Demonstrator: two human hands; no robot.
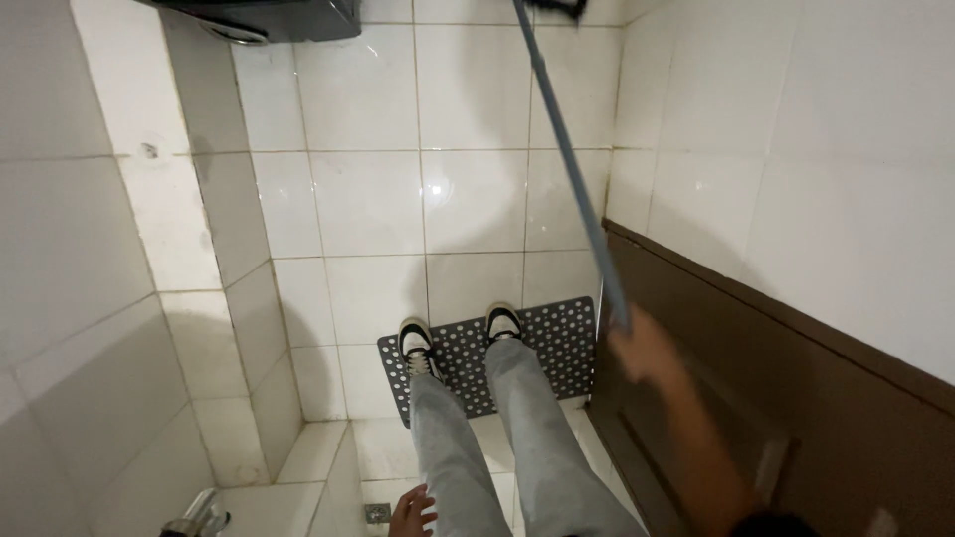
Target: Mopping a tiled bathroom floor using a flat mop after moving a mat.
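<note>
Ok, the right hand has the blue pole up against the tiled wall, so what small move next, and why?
Probably draw the blue pole downward along the wall tiles. The right hand holds its lower end, the dark head sits at the frame's top edge, and the left hand hangs free by the leg, so one-handed strokes look workable.

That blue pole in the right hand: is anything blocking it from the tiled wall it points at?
Nothing visible does. The right hand grips the blue pole, which rises clear past the brown door toward the tiled wall. Its top end leaves the picture. The left hand hangs empty by the leg.
</note>
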